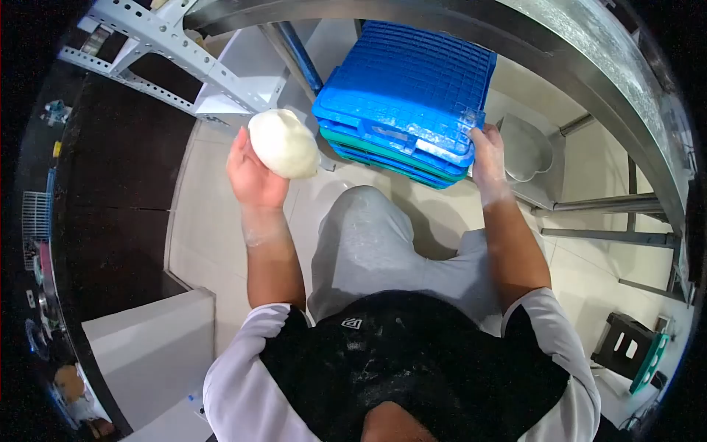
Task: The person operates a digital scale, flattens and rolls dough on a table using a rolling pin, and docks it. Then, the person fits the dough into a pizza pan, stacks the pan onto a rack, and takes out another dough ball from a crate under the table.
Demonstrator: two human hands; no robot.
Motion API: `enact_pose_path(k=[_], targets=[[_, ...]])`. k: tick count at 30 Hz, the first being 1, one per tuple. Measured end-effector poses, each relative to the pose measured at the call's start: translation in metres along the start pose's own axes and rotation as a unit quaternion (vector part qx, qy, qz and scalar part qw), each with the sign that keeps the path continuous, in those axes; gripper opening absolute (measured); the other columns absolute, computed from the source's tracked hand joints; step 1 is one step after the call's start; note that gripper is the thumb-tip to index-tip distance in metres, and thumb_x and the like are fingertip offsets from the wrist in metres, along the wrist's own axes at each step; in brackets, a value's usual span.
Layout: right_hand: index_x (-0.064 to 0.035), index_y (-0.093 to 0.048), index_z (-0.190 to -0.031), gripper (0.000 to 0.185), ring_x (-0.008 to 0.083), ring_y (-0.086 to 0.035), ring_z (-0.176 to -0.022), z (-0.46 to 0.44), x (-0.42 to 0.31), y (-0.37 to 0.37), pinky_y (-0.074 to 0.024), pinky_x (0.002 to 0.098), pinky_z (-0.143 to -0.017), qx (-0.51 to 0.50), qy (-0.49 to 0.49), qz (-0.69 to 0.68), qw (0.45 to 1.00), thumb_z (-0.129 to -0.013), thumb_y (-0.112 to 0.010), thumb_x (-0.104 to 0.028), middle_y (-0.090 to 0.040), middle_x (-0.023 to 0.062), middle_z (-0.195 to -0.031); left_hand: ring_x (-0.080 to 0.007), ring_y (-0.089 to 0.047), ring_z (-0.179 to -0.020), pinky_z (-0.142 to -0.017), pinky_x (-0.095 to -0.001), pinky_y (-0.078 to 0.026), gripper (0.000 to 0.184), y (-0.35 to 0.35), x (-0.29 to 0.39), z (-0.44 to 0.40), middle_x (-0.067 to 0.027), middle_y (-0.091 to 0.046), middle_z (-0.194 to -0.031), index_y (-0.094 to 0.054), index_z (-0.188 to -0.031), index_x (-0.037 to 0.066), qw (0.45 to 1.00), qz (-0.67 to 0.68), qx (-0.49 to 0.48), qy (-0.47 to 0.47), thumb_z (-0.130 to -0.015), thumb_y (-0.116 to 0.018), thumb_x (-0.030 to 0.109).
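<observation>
A smooth, pale lump of dough (284, 144) rests in my left hand (258, 177), which is held up with the fingers curved around its lower left side. My right hand (489, 155) is at the right front corner of a blue plastic crate lid (405, 88), with the thumb on top and the other fingers partly hidden. The lid tops a stack of blue and green crates (390, 158) under a metal table. Whitish powder shows on both wrists.
A steel table edge (508, 33) arches over the crates. Perforated metal shelving (184, 51) stands at the upper left. A metal pan (524, 147) lies right of the crates. A black and green folding stool (632, 350) sits at the lower right.
</observation>
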State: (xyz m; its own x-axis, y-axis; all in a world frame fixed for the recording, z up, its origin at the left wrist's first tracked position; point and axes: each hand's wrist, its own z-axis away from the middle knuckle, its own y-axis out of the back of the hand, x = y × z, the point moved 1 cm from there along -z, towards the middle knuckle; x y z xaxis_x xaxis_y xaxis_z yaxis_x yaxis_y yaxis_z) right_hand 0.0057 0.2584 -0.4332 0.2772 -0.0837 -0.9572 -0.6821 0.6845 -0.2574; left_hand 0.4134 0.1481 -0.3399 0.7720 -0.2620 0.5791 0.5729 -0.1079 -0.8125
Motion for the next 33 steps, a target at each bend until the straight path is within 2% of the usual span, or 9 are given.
enact_pose_path(k=[5, 9, 11, 12, 14, 19, 25, 29, 33], targets=[[0.0039, -0.055, -0.131, 0.045, 0.026, -0.063, -0.1, 0.003, -0.002, 0.011, -0.0526, 0.0341, -0.089, -0.03, -0.003, 0.08, 0.996, -0.093, -0.065, -0.016, -0.065, 0.0179, -0.115, -0.0326, -0.067, -0.118, -0.101, -0.0471, -0.054, 0.051, -0.007, -0.011, 0.007, -0.0215, -0.067, -0.133, -0.055, -0.141, -0.004, 1.0, 0.001, 0.004, 0.027, -0.106, -0.05, 0.032], [0.0015, -0.058, -0.129, 0.039, 0.0238, -0.062, -0.102, 0.049, -0.035, -0.006, -0.051, 0.0339, -0.092, 0.081, 0.205, 0.389, 0.895, -0.096, -0.065, -0.019, -0.065, 0.0151, -0.117, -0.0332, -0.064, -0.123, -0.104, -0.0478, -0.052, 0.055, -0.015, -0.011, 0.017, -0.023, -0.063, -0.138, -0.052, -0.145, -0.003, 0.998, 0.029, -0.035, 0.05, -0.105, -0.05, 0.034], [-0.0041, -0.066, -0.111, 0.02, 0.0199, -0.061, -0.1, 0.103, -0.025, -0.036, -0.0489, 0.0345, -0.093, -0.075, 0.141, 0.018, 0.987, -0.097, -0.065, -0.018, -0.065, 0.01, -0.115, -0.0328, -0.064, -0.123, -0.103, -0.047, -0.052, 0.054, -0.03, -0.017, 0.027, -0.0227, -0.063, -0.138, -0.051, -0.145, -0.002, 0.999, -0.006, -0.037, 0.026, -0.105, -0.051, 0.034], [-0.0058, -0.064, -0.116, 0.02, 0.0178, -0.06, -0.099, 0.136, -0.024, -0.059, -0.047, 0.0332, -0.094, -0.211, 0.086, -0.037, 0.973, -0.101, -0.063, -0.02, -0.064, 0.0099, -0.116, -0.0324, -0.064, -0.123, -0.103, -0.0462, -0.052, 0.053, -0.042, -0.021, 0.034, -0.0225, -0.063, -0.137, -0.05, -0.146, -0.001, 0.999, -0.038, -0.037, 0.012, -0.105, -0.052, 0.033], [-0.0025, -0.061, -0.132, 0.038, 0.0239, -0.066, -0.112, 0.174, -0.009, -0.09, -0.053, 0.0396, -0.096, -0.213, -0.269, -0.225, 0.912, -0.11, -0.055, -0.032, -0.066, 0.0149, -0.13, -0.0315, -0.064, -0.122, -0.103, -0.0445, -0.052, 0.052, -0.063, -0.033, 0.043, -0.0219, -0.064, -0.135, -0.049, -0.147, 0.001, 0.994, -0.105, -0.04, -0.014, -0.105, -0.054, 0.032], [-0.0007, -0.056, -0.14, 0.046, 0.0258, -0.067, -0.114, 0.175, -0.038, -0.135, -0.0567, 0.041, -0.094, -0.155, -0.274, -0.363, 0.877, -0.11, -0.054, -0.035, -0.065, 0.0164, -0.134, -0.0227, -0.066, -0.11, -0.092, -0.0334, -0.056, 0.053, -0.097, -0.042, 0.067, -0.0172, -0.063, -0.127, -0.042, -0.144, 0.004, 0.964, -0.213, -0.154, 0.036, -0.098, -0.068, 0.007], [-0.0002, -0.051, -0.145, 0.051, 0.0267, -0.068, -0.115, 0.178, -0.095, -0.123, -0.0589, 0.0397, -0.093, -0.22, -0.311, -0.376, 0.845, -0.109, -0.055, -0.036, -0.065, 0.0173, -0.134, -0.0225, -0.067, -0.104, -0.089, -0.0319, -0.054, 0.052, -0.162, -0.015, 0.1, -0.0152, -0.068, -0.118, -0.05, -0.136, 0.002, 0.896, -0.391, -0.211, 0.022, -0.091, -0.076, 0.006], [0.002, -0.061, -0.131, 0.043, 0.024, -0.071, -0.104, 0.176, -0.162, -0.116, -0.0623, 0.0355, -0.083, -0.183, -0.396, -0.348, 0.83, -0.105, -0.06, -0.033, -0.071, 0.0168, -0.121, -0.0224, -0.066, -0.104, -0.089, -0.0336, -0.054, 0.039, -0.249, 0.038, 0.101, -0.0152, -0.068, -0.12, -0.058, -0.127, -0.001, 0.594, -0.727, -0.309, -0.156, -0.094, -0.074, 0.012], [0.0019, -0.061, -0.131, 0.04, 0.0242, -0.072, -0.1, 0.16, -0.285, -0.121, -0.061, 0.0342, -0.083, -0.21, -0.41, -0.358, 0.813, -0.106, -0.056, -0.03, -0.072, 0.0159, -0.116, -0.0225, -0.065, -0.106, -0.091, -0.0343, -0.054, 0.033, -0.343, 0.095, 0.098, -0.0152, -0.068, -0.122, -0.061, -0.124, -0.002, 0.665, -0.737, -0.104, 0.06, -0.099, -0.069, 0.017]])
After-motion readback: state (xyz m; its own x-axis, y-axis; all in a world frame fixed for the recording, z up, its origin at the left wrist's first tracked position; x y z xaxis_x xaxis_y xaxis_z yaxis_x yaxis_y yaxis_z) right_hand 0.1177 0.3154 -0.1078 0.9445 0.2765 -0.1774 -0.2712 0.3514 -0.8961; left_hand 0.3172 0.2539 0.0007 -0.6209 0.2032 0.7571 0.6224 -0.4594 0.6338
